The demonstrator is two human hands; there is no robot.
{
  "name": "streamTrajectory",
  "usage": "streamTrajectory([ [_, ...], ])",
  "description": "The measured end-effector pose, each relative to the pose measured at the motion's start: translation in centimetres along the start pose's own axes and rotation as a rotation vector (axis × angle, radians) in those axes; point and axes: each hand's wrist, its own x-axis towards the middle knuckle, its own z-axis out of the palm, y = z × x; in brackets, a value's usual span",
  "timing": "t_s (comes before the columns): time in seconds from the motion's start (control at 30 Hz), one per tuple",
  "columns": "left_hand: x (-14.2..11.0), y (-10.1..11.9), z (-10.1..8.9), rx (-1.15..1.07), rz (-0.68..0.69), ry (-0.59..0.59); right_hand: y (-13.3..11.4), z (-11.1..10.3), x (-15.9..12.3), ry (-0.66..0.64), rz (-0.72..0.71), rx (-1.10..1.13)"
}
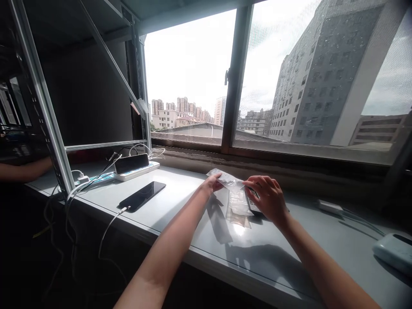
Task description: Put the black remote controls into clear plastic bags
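Observation:
A clear plastic bag (229,180) is stretched between my two hands, just above the grey tabletop (193,189). My left hand (213,183) pinches its left end between thumb and fingers. At the bag's right end, my right hand (267,198) has thumb and fingertips closed on the edge. Below the held bag, more clear plastic bags (238,205) lie on the table, glinting in the sunlight. A dark object with pale lettering (252,201) sits beside them, partly covered by my right hand, so its kind is unclear.
A black phone (143,196) with a white cable lies left. Another phone (131,163) leans on a power strip (138,171) among tangled cables. Metal shelf posts (48,103) rise at the left, near another person's arm (25,171). A white adapter (330,207) and pale blue device (394,251) are right.

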Motion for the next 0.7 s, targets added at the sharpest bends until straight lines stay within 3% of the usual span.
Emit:
streamTrajectory([
  [0.1,-0.8,0.1,0.7,-0.037,-0.035,0.087,-0.3,0.1,0.1,-0.047,-0.014,-0.021],
  [0.4,-1.9,-0.2,2.4,-0.015,-0.043,0.079,-0.5,0.3,0.2,-0.06,0.055,-0.106],
  [0.7,-2.6,-0.4,3.6,0.004,-0.043,0.075,-0.1,0.7,-0.5,-0.128,0.031,-0.182],
])
